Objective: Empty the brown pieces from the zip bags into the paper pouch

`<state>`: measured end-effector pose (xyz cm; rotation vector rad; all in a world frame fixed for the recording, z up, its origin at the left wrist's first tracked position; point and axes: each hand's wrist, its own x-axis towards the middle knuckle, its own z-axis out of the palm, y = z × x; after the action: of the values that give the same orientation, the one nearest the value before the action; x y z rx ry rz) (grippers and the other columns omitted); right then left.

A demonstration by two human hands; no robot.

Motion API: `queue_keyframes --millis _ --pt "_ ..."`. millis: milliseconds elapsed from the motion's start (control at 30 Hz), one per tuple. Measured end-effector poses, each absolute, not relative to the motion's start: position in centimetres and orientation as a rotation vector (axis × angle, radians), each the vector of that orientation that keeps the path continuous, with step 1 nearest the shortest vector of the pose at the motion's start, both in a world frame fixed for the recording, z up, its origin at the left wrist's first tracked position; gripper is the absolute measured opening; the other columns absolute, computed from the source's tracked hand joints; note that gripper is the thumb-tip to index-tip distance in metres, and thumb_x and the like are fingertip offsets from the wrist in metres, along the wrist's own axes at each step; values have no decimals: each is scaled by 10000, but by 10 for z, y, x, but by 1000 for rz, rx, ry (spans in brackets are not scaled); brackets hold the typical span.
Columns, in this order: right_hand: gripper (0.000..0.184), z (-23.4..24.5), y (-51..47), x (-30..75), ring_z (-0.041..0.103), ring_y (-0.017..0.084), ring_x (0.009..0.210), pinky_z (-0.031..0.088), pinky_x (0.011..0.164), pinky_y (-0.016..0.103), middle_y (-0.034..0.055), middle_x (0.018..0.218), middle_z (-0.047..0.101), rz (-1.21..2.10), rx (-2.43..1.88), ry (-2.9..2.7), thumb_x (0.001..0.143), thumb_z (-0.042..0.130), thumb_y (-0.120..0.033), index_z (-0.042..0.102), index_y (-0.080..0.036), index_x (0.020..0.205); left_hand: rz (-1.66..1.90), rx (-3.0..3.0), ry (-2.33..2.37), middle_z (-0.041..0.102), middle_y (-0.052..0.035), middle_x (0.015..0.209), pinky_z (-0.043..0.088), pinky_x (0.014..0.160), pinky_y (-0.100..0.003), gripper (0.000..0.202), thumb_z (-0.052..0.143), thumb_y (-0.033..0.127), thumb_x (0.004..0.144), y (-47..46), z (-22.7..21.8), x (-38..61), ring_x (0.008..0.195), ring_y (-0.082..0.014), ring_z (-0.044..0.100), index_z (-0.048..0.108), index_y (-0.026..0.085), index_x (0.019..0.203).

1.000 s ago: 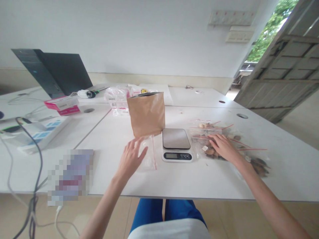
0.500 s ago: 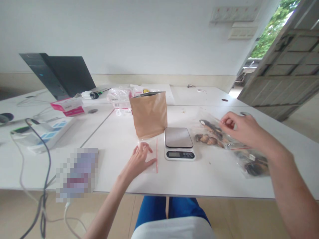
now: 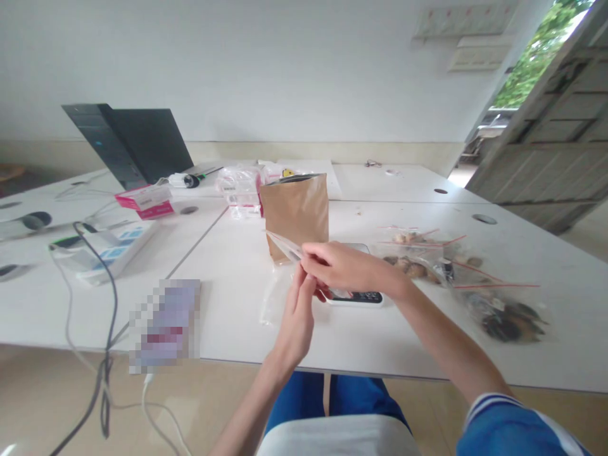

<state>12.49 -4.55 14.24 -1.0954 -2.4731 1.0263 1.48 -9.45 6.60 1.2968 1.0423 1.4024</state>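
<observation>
Readable text: none is sharp enough to make out.
Pink box, left of the kraft paper bag: white label, print too small.
White-and-blue box, farther left of the bag: blue panels, blurred.
Clear packets, behind the bag's left edge: stickers with dark lines, illegible.
Kitchen scale, right of the bag: display mostly behind the right hand, digits unreadable.
Clear zip bag, in front of the bag: nothing legible.

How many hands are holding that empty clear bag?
2. The left hand is below, the right hand just above it; both pinch the clear bag near its top, in front of the scale.
</observation>
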Motion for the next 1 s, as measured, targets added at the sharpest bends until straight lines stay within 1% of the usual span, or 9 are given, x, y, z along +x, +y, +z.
queue_keyframes --millis 67,133,200,300,367,500,633,800,1000 --pt "296 142 -44 118 503 86 477 339 451 199 -33 564 557 1008 -1004 -2485 925 384 -394 411 -199 705 1472 1211 1044 584 -27 738 462 670 -278 294 331 417 849 -91 60 9 678 -155 549 524 198 816" --pt "334 144 -42 116 534 92 538 375 501 201 -27 599 568 1077 -899 -2487 948 334 -423 425 -196 720 1527 1181 1028 565 -29 697 473 666 -272 323 328 446 830 -88 60 3 688 -155 550 491 199 701" --pt "336 146 -38 114 553 91 578 398 547 204 -21 639 588 1134 -840 -2498 968 294 -383 430 -194 726 1545 1162 1004 524 -16 634 477 648 -257 351 326 469 827 -86 64 -1 657 -143 534 450 201 638" --pt "264 148 -32 111 562 87 610 400 581 203 -22 671 615 1110 -813 -2563 958 347 -269 401 -197 710 1544 1080 1035 474 9 566 468 601 -228 373 341 493 832 -82 70 -4 579 -118 496 406 202 606" --pt "239 148 -28 110 556 91 613 397 581 206 -24 674 615 1087 -806 -2601 947 368 -233 407 -198 714 1536 1043 1086 454 19 537 461 580 -219 393 365 513 830 -79 71 -3 551 -110 482 380 203 589" --pt "278 145 -25 115 536 110 641 411 601 228 -7 702 602 1093 -788 -2610 967 326 -285 480 -189 756 1512 1034 1135 419 22 494 451 537 -223 418 390 536 818 -76 68 -2 531 -118 477 364 206 563" --pt "316 142 -24 122 509 106 632 415 592 229 2 720 591 1254 -703 -2579 980 271 -273 518 -173 810 1499 1031 1055 408 16 473 436 489 -229 465 352 548 833 -77 69 1 478 -113 449 339 208 517" --pt "317 137 -21 123 478 102 617 406 599 226 -1 711 566 1274 -716 -2570 980 263 -275 505 -172 803 1528 1007 1042 390 37 445 407 467 -218 433 452 455 830 -77 69 2 441 -95 422 341 204 495" --pt "352 135 -17 122 409 94 568 367 549 220 -24 630 483 1395 -652 -2552 976 269 -371 472 -175 765 1552 1155 1138 407 37 395 401 493 -227 451 394 406 880 -78 66 0 415 -95 428 340 210 477"
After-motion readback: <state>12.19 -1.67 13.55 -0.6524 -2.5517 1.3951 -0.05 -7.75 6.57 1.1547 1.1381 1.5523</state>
